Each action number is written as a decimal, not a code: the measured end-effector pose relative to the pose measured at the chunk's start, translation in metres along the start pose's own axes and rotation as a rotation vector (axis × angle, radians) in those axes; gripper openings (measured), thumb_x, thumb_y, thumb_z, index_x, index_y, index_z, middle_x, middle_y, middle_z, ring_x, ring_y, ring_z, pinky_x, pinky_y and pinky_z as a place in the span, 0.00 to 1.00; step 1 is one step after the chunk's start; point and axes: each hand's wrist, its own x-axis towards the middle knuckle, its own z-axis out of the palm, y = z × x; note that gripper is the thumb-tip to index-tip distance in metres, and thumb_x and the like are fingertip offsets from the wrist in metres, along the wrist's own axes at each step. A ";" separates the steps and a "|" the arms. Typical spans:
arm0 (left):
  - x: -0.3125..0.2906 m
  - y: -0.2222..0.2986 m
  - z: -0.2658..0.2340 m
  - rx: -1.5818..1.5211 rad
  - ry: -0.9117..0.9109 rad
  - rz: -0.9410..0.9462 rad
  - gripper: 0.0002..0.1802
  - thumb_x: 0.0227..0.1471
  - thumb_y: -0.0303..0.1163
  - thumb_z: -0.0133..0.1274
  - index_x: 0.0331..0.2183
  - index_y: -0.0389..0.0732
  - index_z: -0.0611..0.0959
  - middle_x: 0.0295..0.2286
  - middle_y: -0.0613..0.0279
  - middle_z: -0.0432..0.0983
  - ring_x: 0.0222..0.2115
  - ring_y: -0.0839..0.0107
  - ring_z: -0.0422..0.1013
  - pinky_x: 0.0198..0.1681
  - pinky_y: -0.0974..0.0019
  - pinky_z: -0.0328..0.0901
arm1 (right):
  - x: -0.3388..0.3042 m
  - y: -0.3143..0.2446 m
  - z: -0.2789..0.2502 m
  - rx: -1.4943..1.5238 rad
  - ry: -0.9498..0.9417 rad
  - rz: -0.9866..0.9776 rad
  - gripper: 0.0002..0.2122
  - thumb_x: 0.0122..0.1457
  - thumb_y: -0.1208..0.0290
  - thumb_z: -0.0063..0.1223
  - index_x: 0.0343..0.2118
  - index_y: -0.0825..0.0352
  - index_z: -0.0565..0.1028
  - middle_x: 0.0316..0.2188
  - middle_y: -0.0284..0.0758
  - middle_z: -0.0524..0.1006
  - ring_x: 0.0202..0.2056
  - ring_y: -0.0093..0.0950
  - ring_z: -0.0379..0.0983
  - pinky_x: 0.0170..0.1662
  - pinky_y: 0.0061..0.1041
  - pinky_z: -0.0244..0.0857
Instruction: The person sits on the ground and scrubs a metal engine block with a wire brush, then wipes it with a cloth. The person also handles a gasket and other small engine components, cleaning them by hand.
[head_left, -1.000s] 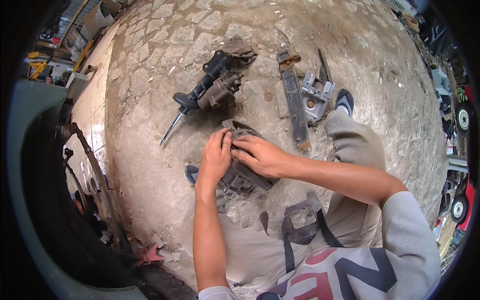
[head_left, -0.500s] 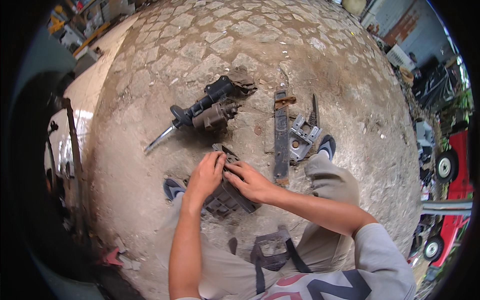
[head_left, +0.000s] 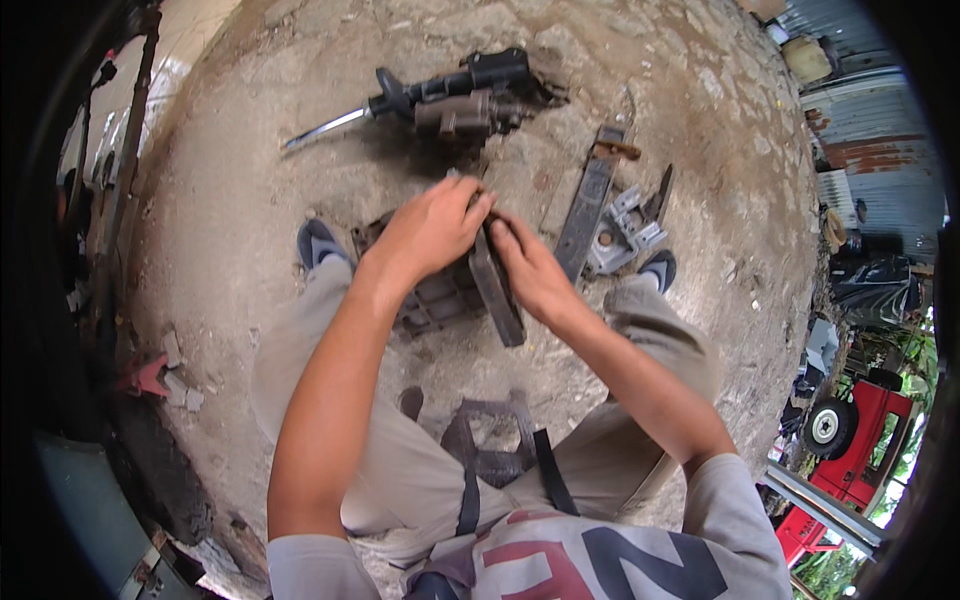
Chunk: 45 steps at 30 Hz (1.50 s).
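Note:
A ribbed, dark grey metal casting [head_left: 440, 298] with box-like cells rests on the ground between my feet. Along its right side runs a long, dark metal bar [head_left: 497, 290]; whether the two are one piece I cannot tell. My left hand [head_left: 432, 228] reaches over the casting's far end, fingers bent and closed around the top of the bar. Against the bar's right side lies my right hand [head_left: 530, 262], its fingers curled over the far end near the left fingertips. What sits under the fingertips is hidden.
Beyond my hands lies a shock-absorber-like strut [head_left: 430, 95] beside a brown cylindrical part [head_left: 465, 115]. To the right are a flat dark metal bar [head_left: 588, 205], a silver bracket [head_left: 625, 235] and a pointed tool [head_left: 660, 195]. A low stool frame [head_left: 490, 410] is between my legs.
The view has shifted, with the ground parts now higher in the picture. My right hand has moved from across the casting's top to the bar's right side. More of the bar shows.

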 end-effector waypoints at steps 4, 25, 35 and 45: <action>-0.001 0.006 -0.003 0.002 -0.068 -0.071 0.21 0.67 0.45 0.45 0.49 0.39 0.78 0.46 0.43 0.78 0.48 0.42 0.74 0.50 0.48 0.69 | 0.006 0.016 -0.005 -0.137 -0.060 -0.017 0.29 0.74 0.52 0.37 0.66 0.73 0.63 0.62 0.52 0.68 0.65 0.45 0.62 0.67 0.33 0.55; 0.014 -0.003 -0.003 -0.020 -0.108 -0.036 0.24 0.68 0.47 0.42 0.52 0.40 0.79 0.49 0.43 0.78 0.52 0.43 0.72 0.54 0.50 0.67 | 0.004 0.022 0.008 -0.271 0.180 -0.030 0.31 0.71 0.44 0.37 0.60 0.68 0.73 0.50 0.55 0.78 0.55 0.50 0.73 0.61 0.37 0.63; 0.019 -0.007 -0.007 -0.050 -0.109 0.010 0.21 0.70 0.42 0.43 0.46 0.34 0.80 0.39 0.41 0.80 0.42 0.48 0.77 0.47 0.56 0.69 | -0.003 0.007 0.003 -0.096 0.080 -0.068 0.27 0.72 0.49 0.38 0.57 0.68 0.75 0.50 0.52 0.79 0.53 0.46 0.76 0.57 0.37 0.67; 0.014 0.002 -0.008 -0.008 -0.093 0.058 0.21 0.70 0.42 0.43 0.47 0.35 0.80 0.41 0.38 0.79 0.45 0.42 0.76 0.47 0.53 0.69 | 0.015 0.020 -0.013 -0.118 -0.009 0.044 0.32 0.75 0.45 0.29 0.54 0.72 0.75 0.43 0.44 0.82 0.47 0.31 0.75 0.53 0.32 0.67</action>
